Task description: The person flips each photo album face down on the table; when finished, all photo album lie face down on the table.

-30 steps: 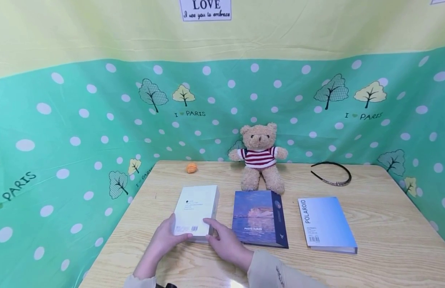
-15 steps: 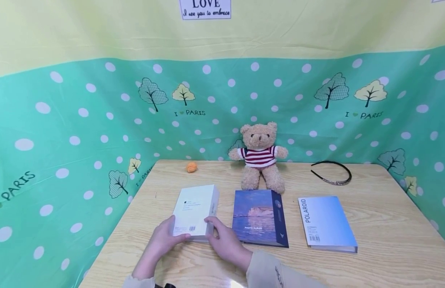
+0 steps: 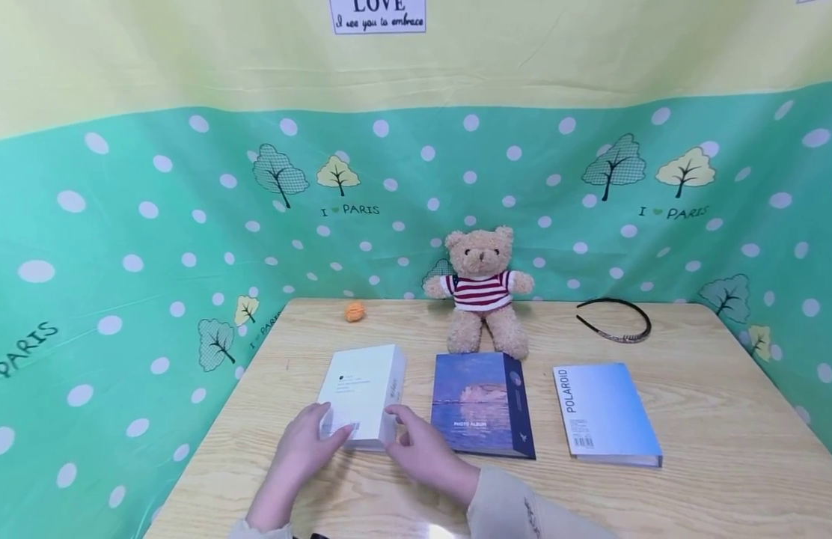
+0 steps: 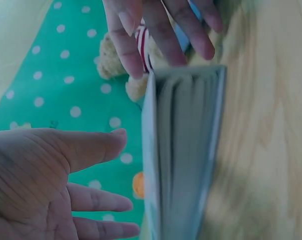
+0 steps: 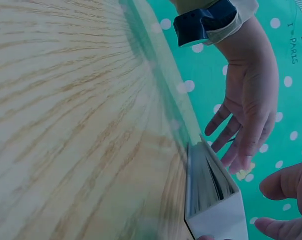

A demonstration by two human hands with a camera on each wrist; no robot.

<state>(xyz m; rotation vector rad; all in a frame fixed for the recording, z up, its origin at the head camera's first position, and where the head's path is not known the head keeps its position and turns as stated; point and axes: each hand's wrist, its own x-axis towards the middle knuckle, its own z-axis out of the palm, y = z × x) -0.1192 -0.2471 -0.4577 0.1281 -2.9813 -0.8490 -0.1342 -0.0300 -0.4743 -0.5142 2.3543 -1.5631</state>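
Note:
A white photo album [image 3: 358,385] with small print and a barcode lies on the wooden table at the left of a row of albums. My left hand [image 3: 304,442] is at its near left corner, thumb and fingers extended and spread apart. At the near end of the album's right side is my right hand [image 3: 426,453], with thumb and index finger parted. The left wrist view shows the album's page edges [image 4: 183,150] between both hands, fingers uncurled. From the right wrist, the white spine [image 5: 226,220] shows with a fingertip at its lower edge.
Right of the white album lie a dark blue photo album [image 3: 479,404] and a light blue Polaroid album [image 3: 604,412]. Behind them sit a teddy bear [image 3: 479,292], a black headband [image 3: 621,337] and a small orange object [image 3: 355,311]. A green dotted curtain [image 3: 362,254] borders the table.
My left thumb has lifted away from the album's near edge. The white album has turned slightly, with more of its right side showing. The head view has shifted a little.

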